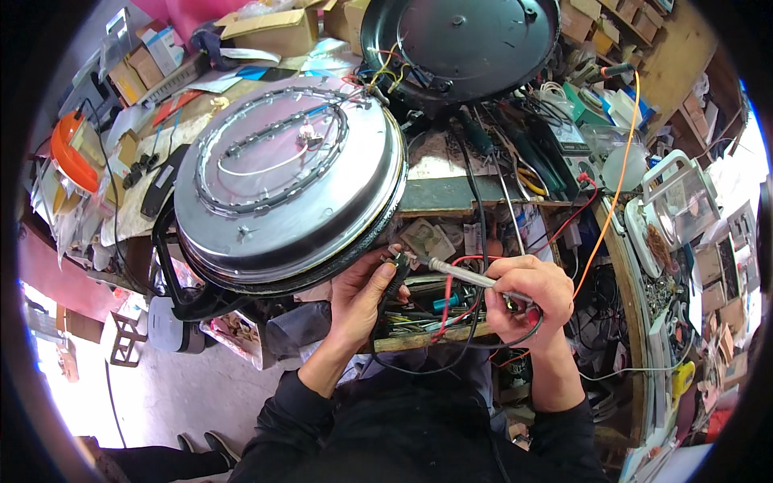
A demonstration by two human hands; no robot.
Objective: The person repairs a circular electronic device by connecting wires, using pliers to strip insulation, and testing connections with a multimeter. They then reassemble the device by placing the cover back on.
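My left hand (362,291) is closed around a black power plug (396,272) on a black cord, just below the rim of a round metal appliance base (282,173). In my right hand (531,299) is a grey pen-like probe (460,274), its tip pointing left at the plug. Whether the tip touches the plug I cannot tell. Red and black leads (448,299) loop around my right fingers. The metal base lies underside up, with a ring-shaped heating element (274,153) and a white wire across it. Its black lid (467,48) stands open behind, joined by thin wires.
An open drawer (427,336) of tools sits beneath the bench edge. A meter (568,138) with a red lead lies among pliers and screwdrivers. An orange cord (613,201) hangs at the right. Cluttered shelves flank the right side; another person's shoes (216,444) show at lower left.
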